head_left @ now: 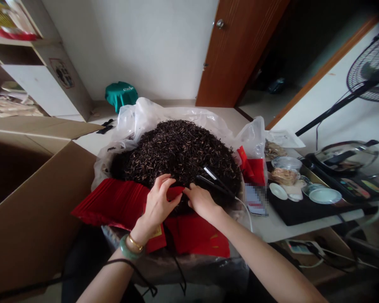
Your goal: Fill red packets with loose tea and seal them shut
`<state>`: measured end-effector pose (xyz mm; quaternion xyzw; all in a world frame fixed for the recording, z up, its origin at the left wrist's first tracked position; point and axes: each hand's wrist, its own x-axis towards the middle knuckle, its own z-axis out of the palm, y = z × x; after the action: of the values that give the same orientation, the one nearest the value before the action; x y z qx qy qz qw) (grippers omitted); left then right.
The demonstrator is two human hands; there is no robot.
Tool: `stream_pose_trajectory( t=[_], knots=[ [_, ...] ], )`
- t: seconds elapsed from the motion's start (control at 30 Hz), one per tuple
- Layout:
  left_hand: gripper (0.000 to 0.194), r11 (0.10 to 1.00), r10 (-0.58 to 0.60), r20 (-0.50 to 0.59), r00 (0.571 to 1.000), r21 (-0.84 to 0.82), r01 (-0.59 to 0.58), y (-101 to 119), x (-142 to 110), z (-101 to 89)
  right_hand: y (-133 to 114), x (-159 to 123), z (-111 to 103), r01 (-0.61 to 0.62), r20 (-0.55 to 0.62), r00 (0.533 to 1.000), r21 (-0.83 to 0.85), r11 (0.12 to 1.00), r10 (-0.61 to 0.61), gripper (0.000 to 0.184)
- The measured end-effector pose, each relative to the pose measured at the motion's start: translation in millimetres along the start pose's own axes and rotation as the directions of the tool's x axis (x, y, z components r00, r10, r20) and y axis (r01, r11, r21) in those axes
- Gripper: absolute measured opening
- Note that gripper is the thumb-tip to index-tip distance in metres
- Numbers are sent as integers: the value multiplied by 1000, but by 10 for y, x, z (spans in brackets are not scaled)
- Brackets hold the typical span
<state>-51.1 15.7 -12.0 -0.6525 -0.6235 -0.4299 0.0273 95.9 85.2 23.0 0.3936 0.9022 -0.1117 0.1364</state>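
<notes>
My left hand [159, 200] is closed on a small red packet [176, 192], its fingers curved over the far side and its thumb at the near side. My right hand [204, 202] is closed at the packet's right end, fingertips pinching its edge; what lies inside the packet is hidden. Both hands are over the near edge of a large heap of dark dried tea leaves [180, 147] in a clear plastic bag [148, 111]. A stack of red packets [110, 202] lies left of my left hand. More red packets [198, 235] lie below my hands.
A black-and-white tong-like device [219, 182] with a white cord rests at the heap's right. Beyond are red packets [255, 170], a blurred phone-like item [255, 200], small dishes [325, 195] and a glass-lidded pot [345, 155]. An open cardboard box [50, 202] stands left.
</notes>
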Motion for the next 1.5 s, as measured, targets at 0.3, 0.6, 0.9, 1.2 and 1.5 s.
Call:
stream_pose_trajectory(
  t=[0.3,0.6,0.9,1.2,1.5],
  knots=[
    [25,950,185,15,983,254,-183,-94,82,-210,178,86,43,38,-118,993,187,982,-16,19],
    [14,994,69,30,997,79,-71,-39,154,-312,419,152,-390,190,-213,976,934,302,46,19],
    [12,992,14,97,995,-124,-2,-84,154,-296,-2,298,-557,284,-269,959,916,282,-90,17],
    [10,947,-92,194,977,-285,146,-101,157,-378,4,217,-591,373,-338,927,776,509,-164,19],
    [10,982,-22,88,996,-184,38,-85,183,-389,38,142,-637,382,-417,909,828,411,-5,23]
  ],
)
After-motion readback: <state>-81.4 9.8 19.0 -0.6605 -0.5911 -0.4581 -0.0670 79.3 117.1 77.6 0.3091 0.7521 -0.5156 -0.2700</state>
